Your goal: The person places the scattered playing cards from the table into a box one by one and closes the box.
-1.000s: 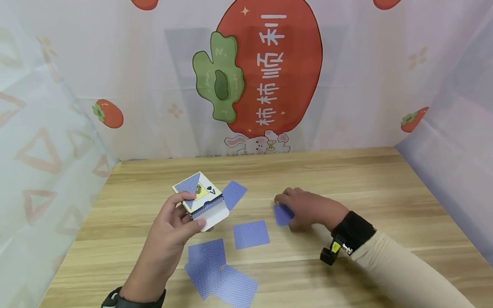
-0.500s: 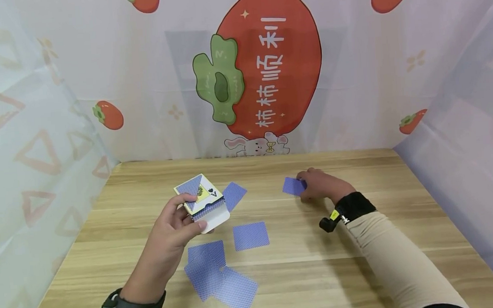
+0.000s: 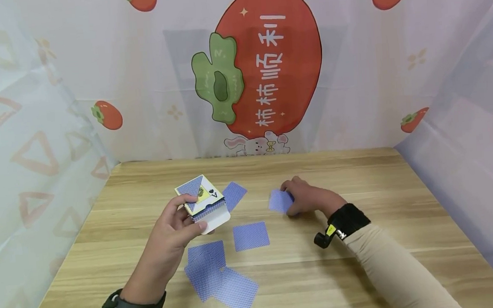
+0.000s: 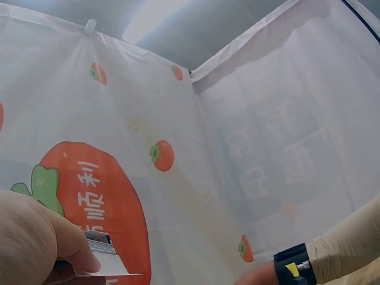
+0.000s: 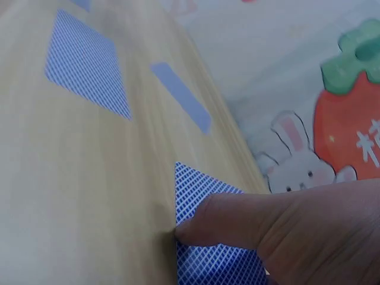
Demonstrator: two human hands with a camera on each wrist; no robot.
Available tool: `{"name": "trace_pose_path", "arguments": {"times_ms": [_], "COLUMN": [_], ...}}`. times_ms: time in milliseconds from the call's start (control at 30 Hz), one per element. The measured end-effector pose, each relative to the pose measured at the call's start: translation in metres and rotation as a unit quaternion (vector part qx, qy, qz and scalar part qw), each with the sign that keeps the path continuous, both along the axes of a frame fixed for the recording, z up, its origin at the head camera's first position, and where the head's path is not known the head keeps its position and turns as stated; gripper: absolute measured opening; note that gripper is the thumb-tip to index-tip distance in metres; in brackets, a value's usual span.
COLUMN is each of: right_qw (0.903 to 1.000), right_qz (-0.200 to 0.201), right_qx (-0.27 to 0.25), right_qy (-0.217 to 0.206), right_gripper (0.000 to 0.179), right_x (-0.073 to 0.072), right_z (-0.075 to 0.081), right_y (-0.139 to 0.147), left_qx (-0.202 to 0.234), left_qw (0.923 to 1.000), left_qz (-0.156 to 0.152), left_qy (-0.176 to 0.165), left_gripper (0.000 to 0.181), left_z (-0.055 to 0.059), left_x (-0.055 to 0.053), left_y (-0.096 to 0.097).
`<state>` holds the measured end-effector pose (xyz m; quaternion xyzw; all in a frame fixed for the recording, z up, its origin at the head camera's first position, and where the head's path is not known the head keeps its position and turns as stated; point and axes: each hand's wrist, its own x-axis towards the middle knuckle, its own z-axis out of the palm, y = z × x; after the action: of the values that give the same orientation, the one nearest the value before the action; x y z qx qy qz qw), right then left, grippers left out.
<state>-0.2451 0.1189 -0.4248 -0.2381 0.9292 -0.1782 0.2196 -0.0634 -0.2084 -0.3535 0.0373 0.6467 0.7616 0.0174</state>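
In the head view my left hand (image 3: 172,234) grips a blue-and-white card box (image 3: 210,194), thumb on its white flap (image 3: 217,217). The flap hangs out toward me, and the edges of cards show in the mouth. My right hand (image 3: 307,199) pinches a blue-backed playing card (image 3: 280,201) by its right side, low over the table. From the right wrist the thumb (image 5: 231,219) lies across the patterned back of that card; the fingers beneath are hidden. The left wrist view catches only a sliver of the box (image 4: 105,261) beyond the hand.
One playing card (image 3: 250,236) lies face down mid-table, and another card (image 3: 234,195) lies behind the box, partly covered. Overlapping cards (image 3: 233,289) spread nearer me. A printed cloth (image 3: 353,95) walls off the back and sides of the wooden table (image 3: 363,269).
My right hand went back and right with the card, then returned left and toward me, turning the card slightly. The left hand and box stayed nearly still.
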Motion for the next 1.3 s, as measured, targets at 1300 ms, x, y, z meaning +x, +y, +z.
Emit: {"name": "trace_pose_path", "arguments": {"times_ms": [1300], "right_qw": [0.9643], "right_qz": [0.204], "right_qx": [-0.1], "right_qy": [0.136], "right_gripper": [0.06], "right_x": [0.131], "right_z": [0.126], "right_y": [-0.052], "left_qx": [-0.012], "left_qw": [0.9998], "left_qz": [-0.007], "left_qy": [-0.011], "left_gripper": [0.053], "left_z": [-0.002], "left_x": [0.0], "left_y": [0.003]}}
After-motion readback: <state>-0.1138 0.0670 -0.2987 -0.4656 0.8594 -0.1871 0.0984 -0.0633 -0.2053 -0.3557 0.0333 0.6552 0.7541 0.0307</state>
